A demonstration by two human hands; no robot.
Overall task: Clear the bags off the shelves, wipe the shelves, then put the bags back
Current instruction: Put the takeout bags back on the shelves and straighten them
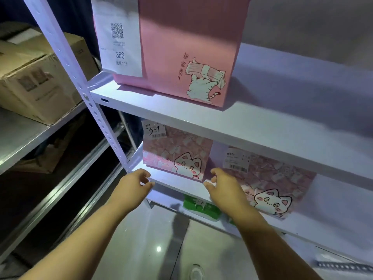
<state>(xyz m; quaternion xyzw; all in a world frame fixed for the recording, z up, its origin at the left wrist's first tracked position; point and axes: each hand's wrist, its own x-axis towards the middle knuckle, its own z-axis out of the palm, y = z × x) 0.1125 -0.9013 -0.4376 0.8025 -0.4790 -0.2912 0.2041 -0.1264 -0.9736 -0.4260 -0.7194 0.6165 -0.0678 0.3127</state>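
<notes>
At the mid shelf [177, 183] of the white rack, both hands are out front and empty. L hand [133, 182] has fingers loosely curled w/ nothing in them, just beside the shelf's front edge, left of the small cat bag [177, 158] tagged "34". R hand [224, 188] is likewise loose and holding nothing. Its fingertips are near that bag's lower right corner, in the gap before the 2nd cat bag [270, 186]; can't tell if touching.

Bags sit on every level: big pink bag [181, 47] on the top shelf [201, 118], green bag [201, 207] below. No cloth in view.

Step, prob: clearing, w/ hands flanking the "34" bag. Could be put-back; can't say. Next move needs both hands closing on the bag's sides and sliding it fwd under the upper shelf lip w/o crushing the paper.
</notes>
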